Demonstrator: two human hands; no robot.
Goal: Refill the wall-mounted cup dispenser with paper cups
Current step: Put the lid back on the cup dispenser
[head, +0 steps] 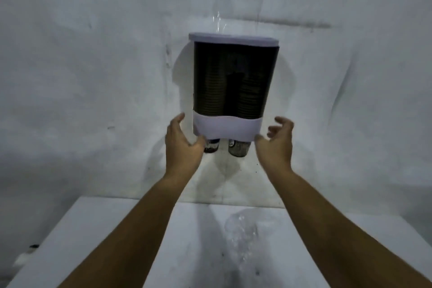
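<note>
The wall-mounted cup dispenser hangs at frame centre on a grey, stained wall. Its white lid sits on top. Through the dark tinted front two stacks of paper cups are visible, left and right columns, both appearing well filled. Two cup bottoms protrude below the white base band, at 6 o'clock of the housing.

The left hand is at 7 o'clock of the dispenser, fingers spread and only loosely bent, thumb near the base band's lower left corner; contact cannot be confirmed. The right hand is at 5 o'clock, fingers loosely curled and parted, gripping nothing, fingertips just beside the lower right corner.

Below, at 6 o'clock of the frame, lies a white tabletop with a crumpled clear plastic wrapper on it.

Judgement: filling appears complete or nearly so. Risks: upward or outward pressure at the base could unseat the housing from its wall mount; knocking the protruding cups could drop them; whether the lid is fully seated cannot be told, and a loose one could slip.
</note>
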